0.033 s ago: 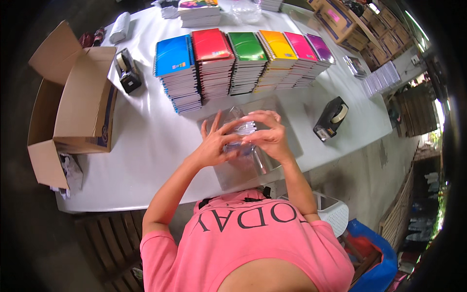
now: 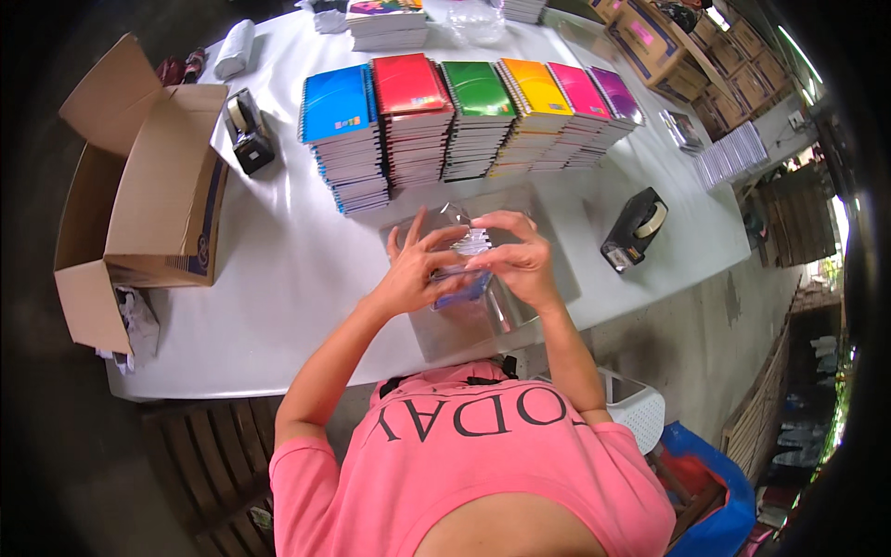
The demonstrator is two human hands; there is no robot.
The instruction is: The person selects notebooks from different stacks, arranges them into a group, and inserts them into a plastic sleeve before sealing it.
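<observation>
At the near middle of the table, a small stack of notebooks (image 2: 475,241) lies between my hands, its white page edges facing up. A blue cover (image 2: 464,291) shows under my left hand through clear film. My left hand (image 2: 418,271) curls over the stack's left side, some fingers raised. On the other side my right hand (image 2: 518,260) grips the stack's edge and film between thumb and fingers. Clear plastic sheets (image 2: 436,334) lie flat beneath. Beyond stand tall piles of spiral notebooks: blue (image 2: 336,104), red (image 2: 406,82), green (image 2: 475,88), yellow (image 2: 535,85), pink (image 2: 577,88) and purple (image 2: 615,93).
A black tape dispenser (image 2: 634,230) stands at the right, another tape dispenser (image 2: 248,135) at the left. An open cardboard box (image 2: 162,176) occupies the left edge. Further back are more notebooks (image 2: 388,28), a plastic roll (image 2: 234,49) and stacked cartons (image 2: 650,42).
My left thumb and fingers have shifted slightly, and more of the blue cover shows below them. My right hand stays at the stack's edge.
</observation>
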